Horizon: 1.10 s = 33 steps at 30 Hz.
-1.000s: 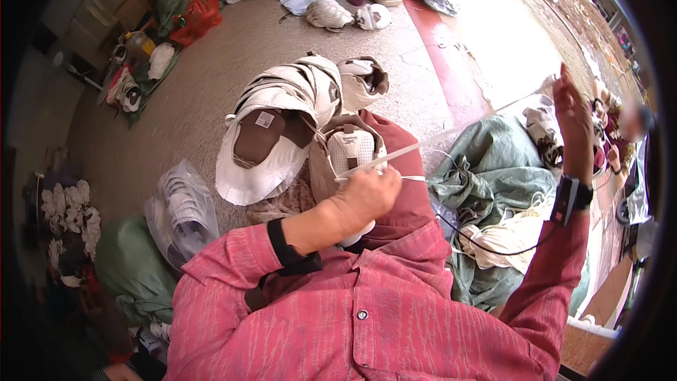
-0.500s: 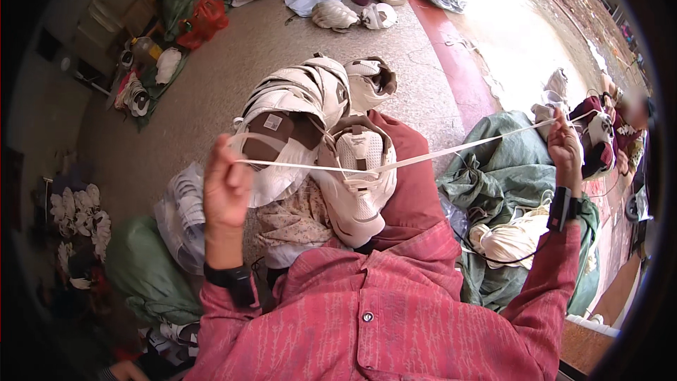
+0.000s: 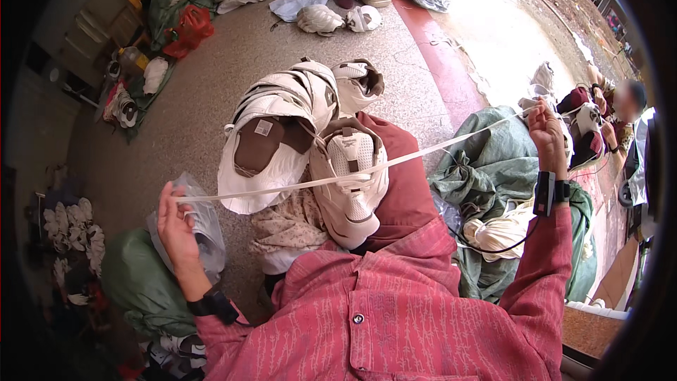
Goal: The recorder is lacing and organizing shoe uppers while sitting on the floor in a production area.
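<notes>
A flat white shoelace (image 3: pixel 423 152) is stretched between my two hands, across the front of a cream sneaker (image 3: pixel 347 208). My left hand (image 3: pixel 178 229) pinches one end at the left, over a clear plastic bag. The other end is between the fingers of my right hand (image 3: pixel 546 130), raised at the right. The sneaker rests by my thigh, toe toward me, its mesh tongue showing. Whether the lace passes through its lowest loop, I cannot tell. Beside it lies a stack of cream shoe uppers (image 3: pixel 285 99) with a brown-lined opening. Another sneaker (image 3: pixel 358 85) sits behind.
A green sack (image 3: pixel 486 144) at my right bears a bundle of cream laces (image 3: pixel 502 229). Another green sack (image 3: pixel 144 279) lies at my left. Past my right hand, a person (image 3: pixel 630 102) handles maroon-lined shoes. Piles of shoes and a red bag (image 3: pixel 190 30) lie farther off.
My left hand has moved left and toward me, spreading my hands farther apart. More lace now lies left of the sneaker. My right hand keeps its hold.
</notes>
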Each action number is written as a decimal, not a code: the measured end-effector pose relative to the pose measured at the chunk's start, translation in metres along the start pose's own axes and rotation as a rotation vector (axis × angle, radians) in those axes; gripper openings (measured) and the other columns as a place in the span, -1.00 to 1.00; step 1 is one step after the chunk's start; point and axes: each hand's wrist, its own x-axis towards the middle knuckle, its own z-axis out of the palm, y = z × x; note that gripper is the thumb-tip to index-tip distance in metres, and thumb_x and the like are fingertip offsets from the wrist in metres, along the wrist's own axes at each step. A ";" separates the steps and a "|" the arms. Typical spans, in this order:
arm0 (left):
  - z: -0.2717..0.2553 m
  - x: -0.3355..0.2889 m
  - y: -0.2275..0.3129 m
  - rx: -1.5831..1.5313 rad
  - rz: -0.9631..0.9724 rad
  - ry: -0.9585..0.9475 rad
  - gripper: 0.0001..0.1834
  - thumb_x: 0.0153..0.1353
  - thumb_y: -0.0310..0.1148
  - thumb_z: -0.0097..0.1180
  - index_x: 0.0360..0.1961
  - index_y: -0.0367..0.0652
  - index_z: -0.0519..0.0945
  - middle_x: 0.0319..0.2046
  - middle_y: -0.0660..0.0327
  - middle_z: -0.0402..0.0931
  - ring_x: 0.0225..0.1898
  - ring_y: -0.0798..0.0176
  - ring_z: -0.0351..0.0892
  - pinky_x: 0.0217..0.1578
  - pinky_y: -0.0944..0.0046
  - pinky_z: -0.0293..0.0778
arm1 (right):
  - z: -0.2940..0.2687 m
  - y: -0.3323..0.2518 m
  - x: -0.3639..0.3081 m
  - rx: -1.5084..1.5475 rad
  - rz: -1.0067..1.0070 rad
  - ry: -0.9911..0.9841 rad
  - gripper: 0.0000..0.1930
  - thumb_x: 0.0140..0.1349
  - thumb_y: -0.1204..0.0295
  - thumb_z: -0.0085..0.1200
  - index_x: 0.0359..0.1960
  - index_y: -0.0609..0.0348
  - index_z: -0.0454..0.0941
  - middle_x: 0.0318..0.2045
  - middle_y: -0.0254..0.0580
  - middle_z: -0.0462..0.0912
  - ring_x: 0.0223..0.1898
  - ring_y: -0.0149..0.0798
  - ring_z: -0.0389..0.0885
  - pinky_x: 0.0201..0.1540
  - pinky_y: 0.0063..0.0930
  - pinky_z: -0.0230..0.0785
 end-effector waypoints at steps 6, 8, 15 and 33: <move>0.071 -0.041 0.035 1.138 0.253 -0.223 -0.76 0.21 -0.37 0.20 -0.12 -0.21 0.66 -0.41 0.06 0.61 -0.44 0.08 0.59 -0.40 0.14 0.45 | 0.156 -0.028 -0.120 0.147 -0.077 -0.545 -0.67 0.27 0.67 0.02 0.07 0.45 0.32 -0.33 -0.22 0.48 -0.40 -0.46 0.42 -0.41 -0.68 0.34; 0.119 -0.040 0.032 0.853 0.521 -0.510 -0.83 0.14 -0.43 0.25 -0.23 -0.22 0.66 -0.40 0.11 0.60 -0.38 0.07 0.56 -0.32 0.14 0.43 | 0.167 -0.086 -0.172 0.293 -0.172 -0.737 -0.58 0.29 0.62 -0.10 0.18 0.43 0.21 -0.43 -0.19 0.47 -0.73 -0.40 0.37 -0.79 -0.60 0.28; 0.232 -0.055 -0.025 0.990 0.886 -1.002 -0.76 0.12 -0.20 0.25 -0.47 -0.17 0.67 -0.49 0.16 0.54 -0.32 0.09 0.51 -0.21 0.10 0.34 | 0.213 -0.058 -0.259 0.478 0.100 -1.143 -0.81 0.27 0.55 -0.12 -0.23 0.43 0.51 -0.63 -0.08 0.52 -0.85 -0.33 0.36 -0.85 -0.45 0.27; 0.154 -0.022 0.067 -0.247 -0.215 -0.943 -0.59 0.41 -0.05 -0.01 -0.51 -0.08 0.38 -0.69 0.39 0.23 -0.72 0.49 0.23 -0.63 0.43 0.26 | 0.005 -0.053 -0.100 0.255 -0.117 -0.174 -0.71 0.33 0.67 -0.05 0.09 0.41 0.38 -0.39 -0.26 0.49 -0.61 -0.51 0.28 -0.52 -0.67 0.28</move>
